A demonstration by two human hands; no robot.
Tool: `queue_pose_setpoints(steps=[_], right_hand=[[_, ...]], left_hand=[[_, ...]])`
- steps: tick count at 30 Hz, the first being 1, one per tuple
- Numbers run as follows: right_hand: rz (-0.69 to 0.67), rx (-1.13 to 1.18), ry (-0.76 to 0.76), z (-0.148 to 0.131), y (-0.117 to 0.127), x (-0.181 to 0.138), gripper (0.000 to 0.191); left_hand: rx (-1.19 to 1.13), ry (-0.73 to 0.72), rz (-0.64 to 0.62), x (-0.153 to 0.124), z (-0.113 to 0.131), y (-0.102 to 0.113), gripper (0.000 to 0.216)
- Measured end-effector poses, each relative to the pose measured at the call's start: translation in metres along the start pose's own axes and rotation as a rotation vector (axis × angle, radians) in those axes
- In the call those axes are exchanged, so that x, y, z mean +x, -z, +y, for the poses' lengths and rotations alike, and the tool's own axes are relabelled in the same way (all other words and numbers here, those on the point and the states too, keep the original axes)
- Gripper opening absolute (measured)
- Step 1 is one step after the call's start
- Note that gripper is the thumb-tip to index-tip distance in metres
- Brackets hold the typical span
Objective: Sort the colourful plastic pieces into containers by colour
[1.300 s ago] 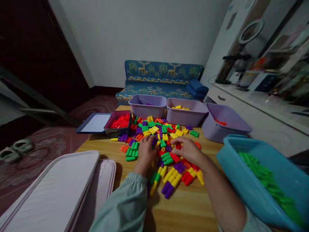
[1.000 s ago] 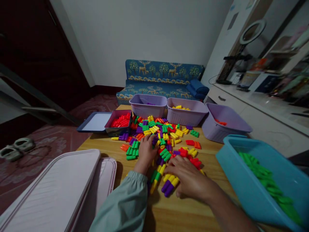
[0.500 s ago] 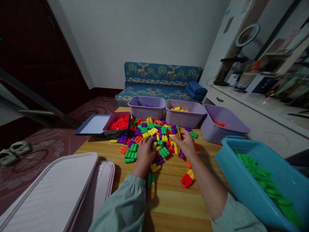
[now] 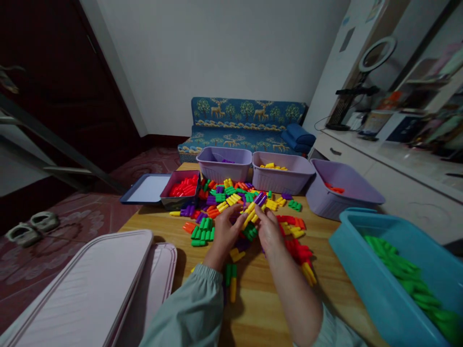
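Note:
My left hand and my right hand meet over the pile, fingers closed round one joined cluster of yellow and purple bullet-shaped building blocks. The cluster is tilted, its purple end pointing away from me. Under and behind my hands spreads a pile of the same blocks in green, yellow, red, orange and purple. Joined green blocks lie left of my left hand. A green and yellow piece rests nearer me, and red blocks lie right of my right forearm.
Along the wooden table's back stand lilac bins holding purple, yellow and orange blocks. A tin of red blocks sits left, beside a blue-rimmed lid. Pale lids lie front left. A teal bin holds green blocks.
My hands have come together, the right moving left with the yellow and purple cluster. My left hand now grips the cluster too. Red and yellow blocks show more on the right.

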State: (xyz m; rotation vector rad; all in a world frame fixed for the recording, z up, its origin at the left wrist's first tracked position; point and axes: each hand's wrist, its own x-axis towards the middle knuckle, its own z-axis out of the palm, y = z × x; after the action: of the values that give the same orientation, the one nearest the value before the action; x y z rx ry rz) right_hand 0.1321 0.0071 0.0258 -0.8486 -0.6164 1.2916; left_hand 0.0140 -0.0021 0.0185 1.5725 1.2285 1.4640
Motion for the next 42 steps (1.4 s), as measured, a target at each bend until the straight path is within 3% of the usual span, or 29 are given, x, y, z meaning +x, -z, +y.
queue_pose_setpoints(steps=[8,14,16,18,21,23,26,32,36,39,42], right_hand=[[-0.113,-0.045,0.029,0.001,-0.005,-0.009,0.039],[0.089,0.097,0.035,-0.011,0.005,0.001,0.042],[0.117,0.148,0.044,-0.016,0.010,0.005,0.042],[0.131,0.169,0.044,-0.019,0.014,0.007,0.039],[0.137,0.173,-0.005,-0.018,0.013,0.007,0.037],[0.102,0.157,-0.023,-0.015,0.010,0.003,0.038],[0.021,0.085,-0.013,-0.008,0.002,-0.005,0.039],[-0.067,0.072,-0.017,-0.001,-0.009,-0.016,0.034],[0.079,0.111,0.031,-0.008,-0.001,-0.007,0.037],[0.143,0.018,0.043,-0.013,0.013,0.002,0.040],[0.108,-0.286,0.080,-0.013,0.027,0.010,0.040]], left_hand=[[-0.114,0.071,-0.065,0.002,-0.003,0.000,0.029],[-0.063,0.126,-0.260,0.000,-0.005,-0.001,0.043],[-0.006,0.134,-0.214,0.001,-0.008,0.001,0.034],[0.050,0.120,-0.092,0.003,-0.010,0.005,0.027],[0.126,0.022,0.084,0.007,-0.008,0.011,0.026],[0.153,-0.071,0.125,0.008,-0.003,0.012,0.029],[0.126,-0.102,0.060,0.006,0.005,0.009,0.034],[0.024,0.022,-0.107,0.002,0.006,-0.001,0.038],[0.053,0.086,-0.178,0.003,0.002,0.001,0.037],[0.076,0.123,-0.111,0.004,0.000,0.003,0.038],[0.078,0.128,-0.026,0.004,0.000,0.005,0.038]])
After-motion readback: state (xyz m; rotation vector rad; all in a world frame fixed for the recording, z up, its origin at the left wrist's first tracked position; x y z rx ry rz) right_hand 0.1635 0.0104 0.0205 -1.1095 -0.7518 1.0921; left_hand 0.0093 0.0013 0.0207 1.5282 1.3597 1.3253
